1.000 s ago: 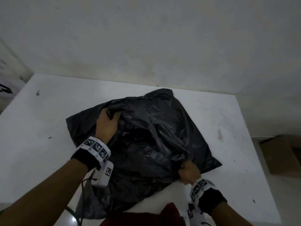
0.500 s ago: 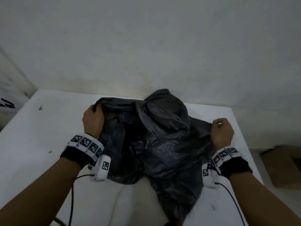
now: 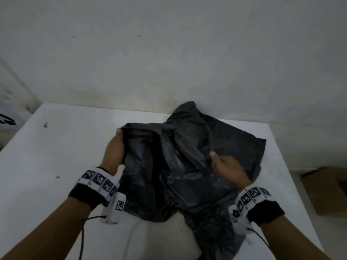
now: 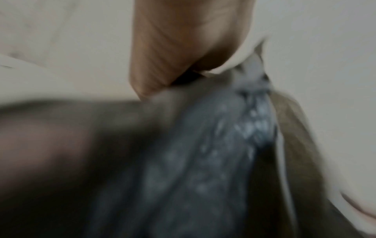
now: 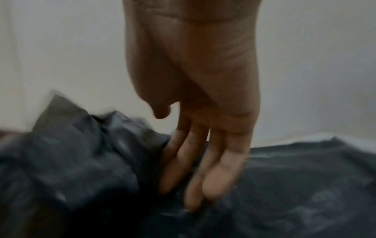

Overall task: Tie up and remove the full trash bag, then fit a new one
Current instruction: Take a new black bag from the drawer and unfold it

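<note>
- Both my forearms reach forward over the white table [image 3: 56, 156], wrists banded with marker cuffs, the black trash bag [image 3: 180, 166] spread crumpled on the tabletop between them.
- My left hand [image 3: 115, 151] is raised at the bag's far-left edge, back of the hand toward me, thumb at the top by the rim of the plastic.
- My right hand [image 3: 228, 168] lies lower and further in, over the bag's middle-right, palm down.
- From the head view I cannot see the left fingers; they go behind the plastic. The left wrist view, badly blurred, shows the left hand [image 4: 183, 48] closing down on a gathered fold of the bag [image 4: 183, 161], so I am pinching its edge.
- The right wrist view shows what the head view hides: my right hand [image 5: 195, 80] has its fingers [image 5: 221, 173] stretched out nearly straight and close together, the tips against the bag [image 5: 81, 161] beside a raised fold. They curl round nothing.
- The bag's near end hangs over the table's front edge toward me; its far corner peaks up close to the wall [image 3: 169, 53].
- A cardboard box [image 3: 326, 192] sits on the floor to the right of the table.
</note>
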Tool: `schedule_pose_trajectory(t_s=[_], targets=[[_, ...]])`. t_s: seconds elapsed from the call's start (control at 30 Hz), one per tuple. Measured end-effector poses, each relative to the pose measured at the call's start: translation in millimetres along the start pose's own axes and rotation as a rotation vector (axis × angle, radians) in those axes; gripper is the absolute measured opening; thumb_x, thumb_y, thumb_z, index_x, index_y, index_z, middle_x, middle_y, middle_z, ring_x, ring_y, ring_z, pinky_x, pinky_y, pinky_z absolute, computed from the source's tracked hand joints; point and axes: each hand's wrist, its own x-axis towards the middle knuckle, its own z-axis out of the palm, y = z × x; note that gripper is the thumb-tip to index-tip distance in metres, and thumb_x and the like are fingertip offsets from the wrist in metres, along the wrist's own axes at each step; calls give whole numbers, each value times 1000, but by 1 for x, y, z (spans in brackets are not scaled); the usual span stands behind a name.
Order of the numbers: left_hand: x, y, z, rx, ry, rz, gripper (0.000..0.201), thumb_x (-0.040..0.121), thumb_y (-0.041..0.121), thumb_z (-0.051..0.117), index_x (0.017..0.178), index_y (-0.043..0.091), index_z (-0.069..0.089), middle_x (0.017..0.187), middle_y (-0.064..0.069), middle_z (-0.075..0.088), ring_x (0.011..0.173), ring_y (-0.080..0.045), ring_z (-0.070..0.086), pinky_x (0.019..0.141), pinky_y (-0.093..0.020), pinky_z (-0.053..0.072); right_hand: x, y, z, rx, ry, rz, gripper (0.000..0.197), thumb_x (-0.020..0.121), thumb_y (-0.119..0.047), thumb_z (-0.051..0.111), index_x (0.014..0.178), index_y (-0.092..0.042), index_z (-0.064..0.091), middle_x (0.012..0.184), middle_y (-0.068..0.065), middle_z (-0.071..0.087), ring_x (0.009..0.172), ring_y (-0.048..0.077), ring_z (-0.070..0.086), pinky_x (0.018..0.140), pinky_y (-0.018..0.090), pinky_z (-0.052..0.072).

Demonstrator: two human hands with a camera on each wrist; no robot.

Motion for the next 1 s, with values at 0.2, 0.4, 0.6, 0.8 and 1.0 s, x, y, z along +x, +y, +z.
schedule_pose_trajectory(t_s=[0.2,0.4,0.6,0.8,1.0], targets=[[-26,13,26,32,-315,95,45,100,48,35,116,16,64,105,-4,66,87,-16,64,79,-31,55,-14,-66,18,630,-445,30,35,94,-42,57,111,-13,50,96,12,71,76,27,70,62,34,57],[-24,11,11,172,-479,259,43,92,40,57,98,-2,68,100,-24,67,96,-31,67,85,-42,57,10,-86,-9,1025,-182,9,17,103,-19,41,87,-18,44,89,10,62,79,31,66,70,40,56],[-18,5,3,192,-408,244,51,81,53,65,96,5,69,91,-5,73,82,-21,68,76,-37,53,26,-77,-35,1158,226,-37,14,102,-14,41,90,-20,46,94,6,58,93,23,58,76,33,52],[-34,0,9,218,-365,262,48,92,55,44,74,14,62,66,7,62,63,-11,57,62,-26,47,12,-58,-5,500,449,-74,81,81,-37,72,147,-15,30,143,16,43,129,31,45,108,47,40],[-50,-5,46,174,-588,154,21,90,31,62,89,11,57,87,-2,58,78,-12,63,62,-30,60,-24,-66,47,612,-37,17,82,79,-72,52,144,-26,34,128,4,58,110,25,62,76,33,57]])
